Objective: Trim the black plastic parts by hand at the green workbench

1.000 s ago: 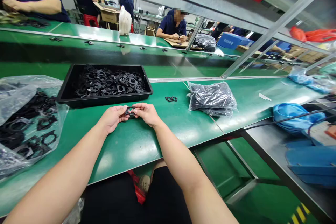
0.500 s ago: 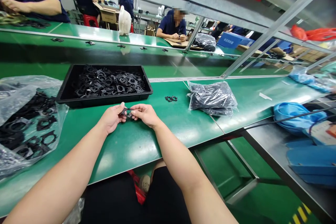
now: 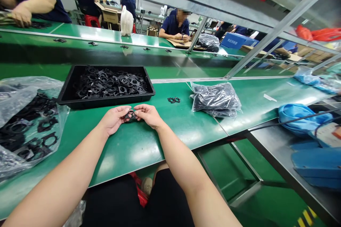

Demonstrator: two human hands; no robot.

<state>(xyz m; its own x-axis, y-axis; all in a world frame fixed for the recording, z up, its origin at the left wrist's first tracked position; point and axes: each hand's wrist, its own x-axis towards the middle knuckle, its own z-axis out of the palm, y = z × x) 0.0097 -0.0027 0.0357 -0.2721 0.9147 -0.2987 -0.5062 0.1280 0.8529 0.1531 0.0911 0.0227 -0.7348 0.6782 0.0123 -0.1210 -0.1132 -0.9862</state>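
Turned a little since the earlier frame, the small black part (image 3: 130, 115) showed its opening more plainly between the two hands. Taking it as the dial's centre, the left hand (image 3: 115, 118) at nine o'clock pinched one end between thumb and fingers, and the right hand (image 3: 148, 115) at three pinched the other, probably to steady it from both sides while leaving its middle uncovered. Whether it touched the green bench (image 3: 141, 145) could not be told. At eleven o'clock stood a black tray (image 3: 119, 99) heaped with dark pieces (image 3: 114, 82), likely set there for a short reach. Near two o'clock, two loose rings (image 3: 174, 100) lay together, perhaps to keep them out of the heap. An open clear bag (image 3: 49, 82) spread at nine, its mouth conveniently near; a filled plastic bag (image 3: 215, 98) lay towards three. Farther off, at half past ten, a co-worker's hand (image 3: 21, 15) had lowered to the far worktop (image 3: 69, 30).
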